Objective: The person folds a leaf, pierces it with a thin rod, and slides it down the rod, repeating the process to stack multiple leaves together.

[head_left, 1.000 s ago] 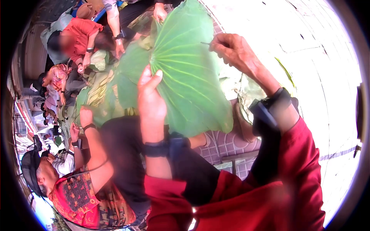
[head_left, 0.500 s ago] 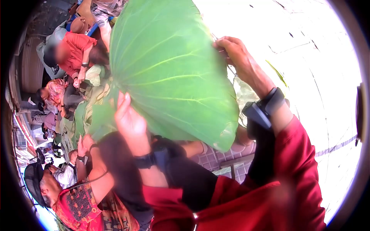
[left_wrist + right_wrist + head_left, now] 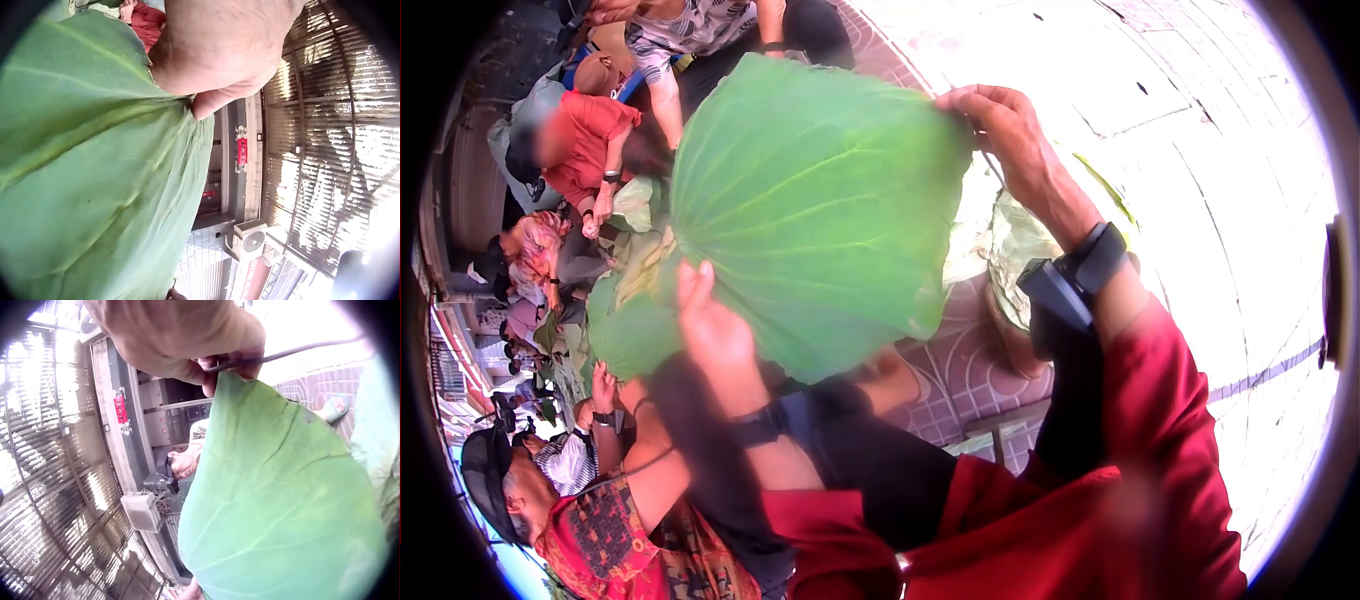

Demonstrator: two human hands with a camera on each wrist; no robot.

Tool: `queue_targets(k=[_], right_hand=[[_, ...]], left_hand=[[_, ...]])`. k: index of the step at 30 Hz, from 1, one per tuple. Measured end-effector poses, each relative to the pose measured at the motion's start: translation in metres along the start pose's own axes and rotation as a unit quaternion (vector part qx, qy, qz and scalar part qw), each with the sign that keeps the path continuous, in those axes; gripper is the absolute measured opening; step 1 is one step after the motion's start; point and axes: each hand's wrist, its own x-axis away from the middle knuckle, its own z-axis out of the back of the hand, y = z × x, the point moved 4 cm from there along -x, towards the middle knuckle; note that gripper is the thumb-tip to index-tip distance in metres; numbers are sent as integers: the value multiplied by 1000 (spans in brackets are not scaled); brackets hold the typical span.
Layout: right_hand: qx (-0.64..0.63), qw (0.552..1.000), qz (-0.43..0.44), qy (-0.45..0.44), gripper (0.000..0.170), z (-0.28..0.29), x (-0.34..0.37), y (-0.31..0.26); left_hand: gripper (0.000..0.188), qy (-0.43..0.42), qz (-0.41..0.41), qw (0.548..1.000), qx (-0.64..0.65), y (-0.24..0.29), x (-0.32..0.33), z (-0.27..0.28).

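A large green lotus leaf (image 3: 820,220) with pale veins spreads between the two hands in the head view. My left hand (image 3: 715,325) pinches its left side where the veins meet; up close, the leaf (image 3: 94,194) gathers into folds at that thumb and fingers (image 3: 215,50). At the upper right corner, my right hand (image 3: 1010,135) pinches the leaf's edge between thumb and fingers. Those same fingers (image 3: 187,337) also hold a thin dark stick (image 3: 300,350), which juts out sideways past the leaf's tip. The leaf hides part of my lap in the head view.
Close on the left sits a person in a patterned red shirt (image 3: 615,520) and black cap. Farther along, a person in a red shirt (image 3: 595,140) and several others sit by piled leaves (image 3: 635,335). A pale, crumpled leaf (image 3: 1015,245) lies beyond my right forearm, beside bright pavement (image 3: 1200,250).
The leaf has swung left and lower with my left hand, which moved left and down. My right hand, first apart from the leaf with the stick, now grips the leaf's edge.
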Motion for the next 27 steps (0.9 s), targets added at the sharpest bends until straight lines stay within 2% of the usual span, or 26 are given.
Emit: queue_targets(k=[4, 11, 16, 20, 21, 24, 25, 27], right_hand=[[19, 1000, 0, 1, 28, 0, 0, 0], [34, 999, -16, 11, 24, -12, -6, 4], [23, 1000, -12, -2, 26, -18, -5, 0], [53, 999, 5, -1, 30, -12, -2, 2], [68, 997, 25, -8, 32, -17, -8, 0], [225, 969, 28, 95, 31, -11, -10, 10], [262, 958, 46, 106, 30, -12, -9, 7], [225, 971, 52, 67, 29, -19, -9, 10]], left_hand=[[25, 32, -9, 999, -15, -1, 3, -2], [35, 4, 3, 1000, 8, 4, -8, 19], [42, 8, -30, 999, -6, 6, -8, 20], [39, 14, -40, 999, -33, 1, -6, 20], [39, 15, -47, 998, -49, 7, -10, 21], [37, 11, -42, 996, -83, -3, -10, 15], [37, 1, -35, 996, -82, -7, -9, 8], [35, -21, -18, 997, -74, -10, -7, -6]])
